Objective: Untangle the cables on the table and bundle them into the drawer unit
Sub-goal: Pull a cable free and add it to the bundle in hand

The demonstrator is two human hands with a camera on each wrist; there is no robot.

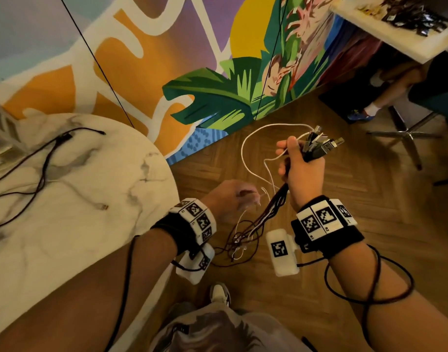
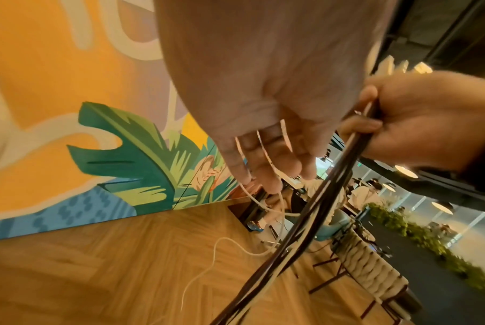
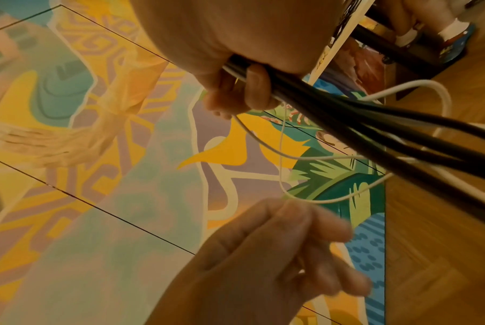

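Standing view, looking down past both forearms at a wood floor beside a round marble-patterned table (image 1: 73, 224). Right hand (image 1: 303, 171) raised and curled tight around a bunch of cables (image 1: 276, 201), gripped just below the plugs. USB plugs (image 1: 322, 144) fanned out above the fist, pointing up and away toward the right. Long axis of the bunch running from those plugs down through the fist and on toward the body, ending in a loose knot of dark and white strands low between the two wrists. One thin white cable (image 1: 245, 148) arcing out from the plug end in a wide loop to the left, then dropping back toward the left hand (image 1: 233, 196). Left hand lower and nearer the tangled tails, fingers (image 2: 266, 162) loosely spread and blurred, white strands draped across them; whether anything is actually pinched cannot be told. Judged from this: left hand best placed to comb downward along the bunch, away from the right fist, freeing the white loop. More dark cables (image 1: 40, 163) lying slack on the table, well apart from both hands, so gathering not finished. Corner of a pale slatted unit (image 1: 2, 125) at the far left edge of the table, possibly the drawer unit. No readable brand or writing; only black-and-white square marker patterns on the wrist bands (image 1: 322, 219).
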